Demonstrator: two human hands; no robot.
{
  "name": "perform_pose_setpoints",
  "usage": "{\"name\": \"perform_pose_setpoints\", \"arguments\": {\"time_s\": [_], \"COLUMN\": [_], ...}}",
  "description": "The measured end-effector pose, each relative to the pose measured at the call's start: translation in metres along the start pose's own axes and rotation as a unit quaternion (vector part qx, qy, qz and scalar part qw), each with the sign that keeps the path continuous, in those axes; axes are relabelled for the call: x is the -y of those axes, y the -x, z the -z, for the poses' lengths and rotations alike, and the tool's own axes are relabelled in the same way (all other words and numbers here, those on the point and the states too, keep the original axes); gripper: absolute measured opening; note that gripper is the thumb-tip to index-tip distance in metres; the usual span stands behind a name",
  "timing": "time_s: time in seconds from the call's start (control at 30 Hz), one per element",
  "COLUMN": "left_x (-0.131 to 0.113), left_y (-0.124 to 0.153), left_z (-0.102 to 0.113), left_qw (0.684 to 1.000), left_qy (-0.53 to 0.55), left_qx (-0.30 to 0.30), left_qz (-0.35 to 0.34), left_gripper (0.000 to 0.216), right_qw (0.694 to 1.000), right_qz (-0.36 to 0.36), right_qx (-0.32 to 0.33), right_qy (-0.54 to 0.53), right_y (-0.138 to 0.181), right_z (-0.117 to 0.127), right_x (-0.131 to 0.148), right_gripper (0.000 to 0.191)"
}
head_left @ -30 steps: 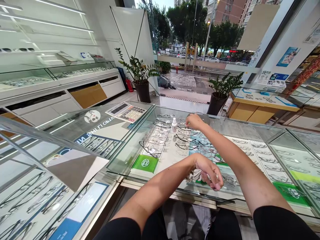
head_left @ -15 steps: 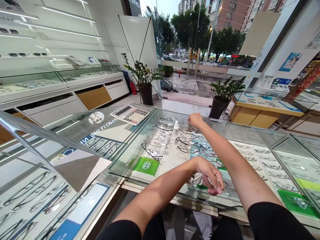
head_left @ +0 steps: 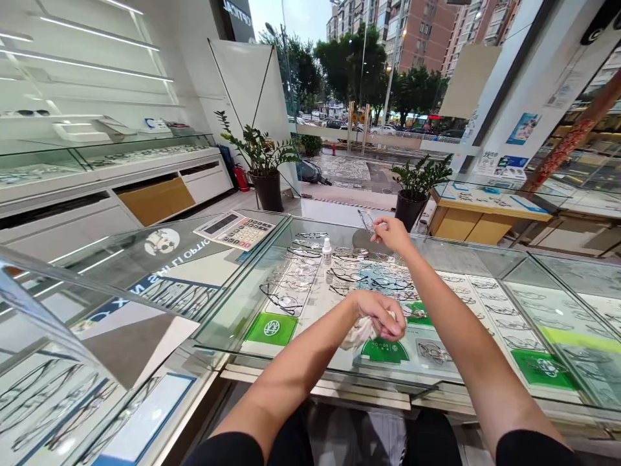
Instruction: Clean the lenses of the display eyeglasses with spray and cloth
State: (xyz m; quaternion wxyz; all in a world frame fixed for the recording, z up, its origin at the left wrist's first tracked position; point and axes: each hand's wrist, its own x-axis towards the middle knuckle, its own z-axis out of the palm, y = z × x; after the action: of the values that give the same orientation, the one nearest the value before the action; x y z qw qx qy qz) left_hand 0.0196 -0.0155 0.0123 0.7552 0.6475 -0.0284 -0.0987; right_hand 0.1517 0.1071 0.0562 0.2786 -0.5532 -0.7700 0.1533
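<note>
My right hand (head_left: 392, 234) is closed on a pair of eyeglasses (head_left: 367, 222), raised above the far edge of the glass counter. My left hand (head_left: 381, 314) is nearer to me, its fingers curled round a pale crumpled cloth (head_left: 358, 332) over the counter. Part of the cloth is hidden under the hand. Between the hands and to their left, a small white bottle (head_left: 326, 251) stands upright on the glass. Several dark-framed eyeglasses (head_left: 342, 278) lie in rows near it.
A calculator (head_left: 235, 230) rests on the left part of the counter. A green card (head_left: 272, 328) and a green rounded card (head_left: 385, 350) are at the near side. A raised transparent panel (head_left: 72, 304) slants in at left. Potted plants (head_left: 266, 188) stand beyond the counter.
My right hand has come up from the far rows with a pair of eyeglasses now visible in it. My left hand, still with the cloth, has shifted slightly left in view; the view has turned right.
</note>
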Motion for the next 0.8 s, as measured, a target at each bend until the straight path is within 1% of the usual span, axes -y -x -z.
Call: {"name": "perform_pose_setpoints", "arguments": {"time_s": [0.03, 0.07, 0.1, 0.13, 0.2, 0.27, 0.33, 0.37, 0.47, 0.53, 0.57, 0.63, 0.67, 0.73, 0.8], "left_x": [0.000, 0.000, 0.000, 0.000, -0.002, -0.004, -0.007, -0.008, -0.009, -0.007, -0.006, -0.003, -0.002, -0.001, -0.001], "left_y": [0.004, 0.007, 0.009, 0.012, 0.016, 0.019, 0.023, 0.025, 0.031, 0.035, 0.037, 0.039, 0.039, 0.038, 0.036], "left_z": [0.001, 0.002, 0.003, 0.004, 0.006, 0.010, 0.016, 0.020, 0.032, 0.040, 0.043, 0.046, 0.046, 0.045, 0.042], "left_qw": [0.998, 0.992, 0.985, 0.978, 0.966, 0.944, 0.907, 0.884, 0.803, 0.758, 0.741, 0.719, 0.714, 0.713, 0.723], "left_qy": [0.005, 0.015, 0.024, 0.034, 0.051, 0.065, 0.071, 0.072, 0.063, 0.053, 0.048, 0.034, 0.025, 0.007, -0.013], "left_qx": [-0.059, -0.119, -0.160, -0.195, -0.239, -0.302, -0.382, -0.426, -0.550, -0.610, -0.632, -0.662, -0.671, -0.680, -0.677], "left_qz": [-0.017, -0.037, -0.052, -0.065, -0.088, -0.119, -0.159, -0.179, -0.220, -0.225, -0.222, -0.207, -0.195, -0.170, -0.141], "left_gripper": [0.058, 0.058, 0.060, 0.061, 0.064, 0.065, 0.062, 0.060, 0.052, 0.050, 0.050, 0.049, 0.047, 0.044, 0.043], "right_qw": [0.992, 0.973, 0.956, 0.946, 0.937, 0.940, 0.961, 0.971, 0.985, 0.988, 0.988, 0.989, 0.990, 0.992, 0.993], "right_qz": [-0.004, -0.008, -0.010, -0.012, -0.009, 0.015, 0.033, 0.042, 0.073, 0.089, 0.094, 0.098, 0.098, 0.098, 0.103], "right_qx": [-0.026, -0.046, -0.054, -0.059, -0.077, -0.120, -0.150, -0.155, -0.138, -0.125, -0.119, -0.109, -0.100, -0.076, -0.051], "right_qy": [-0.124, -0.225, -0.288, -0.319, -0.340, -0.319, -0.229, -0.179, -0.068, -0.028, -0.015, -0.003, 0.001, 0.006, 0.012], "right_y": [0.018, 0.037, 0.054, 0.070, 0.097, 0.114, 0.124, 0.126, 0.128, 0.129, 0.130, 0.131, 0.131, 0.132, 0.132], "right_z": [0.007, 0.012, 0.016, 0.019, 0.022, 0.022, 0.021, 0.021, 0.019, 0.019, 0.019, 0.019, 0.019, 0.019, 0.017], "right_x": [-0.006, -0.013, -0.019, -0.025, -0.034, -0.041, -0.043, -0.043, -0.041, -0.039, -0.038, -0.036, -0.034, -0.032, -0.029], "right_gripper": [0.021, 0.024, 0.030, 0.034, 0.037, 0.033, 0.027, 0.024, 0.022, 0.022, 0.022, 0.022, 0.022, 0.022, 0.022]}}
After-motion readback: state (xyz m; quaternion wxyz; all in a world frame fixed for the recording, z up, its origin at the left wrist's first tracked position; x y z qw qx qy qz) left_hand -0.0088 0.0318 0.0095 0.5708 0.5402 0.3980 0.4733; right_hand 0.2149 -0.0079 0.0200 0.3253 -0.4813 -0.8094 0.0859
